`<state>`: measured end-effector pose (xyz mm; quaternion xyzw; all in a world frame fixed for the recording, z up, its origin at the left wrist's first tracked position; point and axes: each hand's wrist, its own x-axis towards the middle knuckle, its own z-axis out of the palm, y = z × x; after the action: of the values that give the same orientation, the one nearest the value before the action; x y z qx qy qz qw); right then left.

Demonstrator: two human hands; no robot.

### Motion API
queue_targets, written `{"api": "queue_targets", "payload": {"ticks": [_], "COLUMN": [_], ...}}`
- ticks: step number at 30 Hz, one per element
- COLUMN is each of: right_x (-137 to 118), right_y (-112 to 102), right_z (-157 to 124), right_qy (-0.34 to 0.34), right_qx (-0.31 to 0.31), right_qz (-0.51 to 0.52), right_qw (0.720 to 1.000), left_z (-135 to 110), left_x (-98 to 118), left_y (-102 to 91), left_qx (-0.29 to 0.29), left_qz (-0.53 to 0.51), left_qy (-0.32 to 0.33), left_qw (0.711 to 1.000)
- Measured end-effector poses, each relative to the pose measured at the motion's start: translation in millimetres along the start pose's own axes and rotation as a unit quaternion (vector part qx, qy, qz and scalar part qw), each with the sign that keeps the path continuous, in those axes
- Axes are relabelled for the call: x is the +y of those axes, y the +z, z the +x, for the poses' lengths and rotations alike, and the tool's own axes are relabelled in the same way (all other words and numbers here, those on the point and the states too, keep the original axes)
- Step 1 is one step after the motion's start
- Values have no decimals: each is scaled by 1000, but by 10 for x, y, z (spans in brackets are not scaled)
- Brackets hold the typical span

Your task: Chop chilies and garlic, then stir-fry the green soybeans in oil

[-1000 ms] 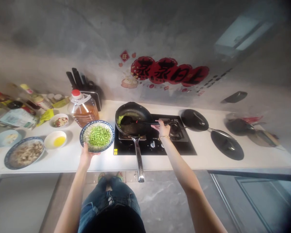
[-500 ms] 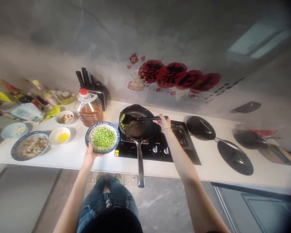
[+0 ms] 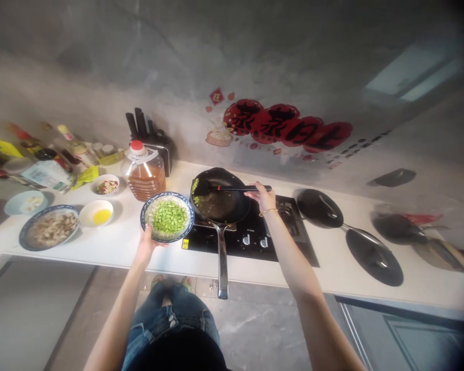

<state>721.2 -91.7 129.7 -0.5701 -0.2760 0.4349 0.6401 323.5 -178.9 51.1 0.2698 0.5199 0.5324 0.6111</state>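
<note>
My left hand (image 3: 147, 246) grips the near left rim of a blue-and-white patterned bowl (image 3: 188, 202), thumb at its edge and fingers underneath. Bright green shelled beans (image 3: 169, 217) fill it. The bowl is held up just left of a black frying pan (image 3: 237, 214), which rests on the left burner with its metal handle toward me. In my right hand (image 3: 263, 197) is the black handle of a spatula (image 3: 232, 188), fingers closed round it. The spatula's dark head lies in the pan's left side, beside a small heap of green beans (image 3: 195, 190). Oil glistens on the pan's bottom.
Left of the bowl stand a big oil bottle (image 3: 145, 178), a bowl of yellow egg (image 3: 107, 215), a plate of sliced mushroom-like food (image 3: 27, 232) and small bowls. A knife block (image 3: 163, 157) is behind. Dark round lids (image 3: 319, 207) lie right of the hob (image 3: 232, 246).
The whole view has shifted slightly. The green beans in the pan look a little more spread along its left wall near the spatula head. Both hands keep their holds.
</note>
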Motion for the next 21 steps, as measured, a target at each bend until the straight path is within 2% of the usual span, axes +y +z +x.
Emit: {"api": "queue_targets", "payload": {"ticks": [5,11,16,21], "right_x": [13,-49,-68,28], "right_y": [-147,-379,-547,-670], "right_z": [34,286,442,521], "right_qy": [-10,31,68,86], "right_qx": [-73,-146,-150,-134], "right_qz": [-18,-35,-33,-36], "right_qw": [997,988,986,987], "left_z": [88,234,362,533], "left_x": [-17,-109,-193,-190], "left_y": [-51,-152,-74,64], "left_qx": [-4,4,17,10], "left_qz": [19,35,26,36], "left_qy": [0,-18,-37,-57], "left_qw": [1000,999,999,998]}}
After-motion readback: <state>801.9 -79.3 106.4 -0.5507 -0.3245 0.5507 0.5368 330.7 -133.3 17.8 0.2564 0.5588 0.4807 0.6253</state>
